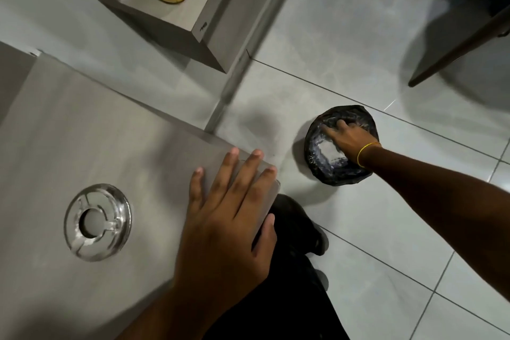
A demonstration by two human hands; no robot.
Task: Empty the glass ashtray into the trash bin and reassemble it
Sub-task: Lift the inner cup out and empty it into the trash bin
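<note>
Head view: flat, spread left hand [229, 218] presses matte table [82, 132] beside ringed glass lid [98, 222]; right hand [349, 142], grip unclear, inside crinkled black-lined bin [317, 163].

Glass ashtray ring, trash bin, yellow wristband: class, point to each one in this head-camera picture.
Glass ashtray ring [97, 222]: head view, on the thick clear rim.
Trash bin [313, 156]: head view, on the black bag along its left rim.
Yellow wristband [365, 149]: head view, on the band across the right wrist.

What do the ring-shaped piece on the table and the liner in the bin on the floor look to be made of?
The ring-shaped ashtray piece looks like thick clear glass: the grey table shows through it, and its rim catches bright highlights. The bin liner looks like thin black plastic film, crinkled and glossy, folded over the rim. The bin beneath it is hidden.
</note>
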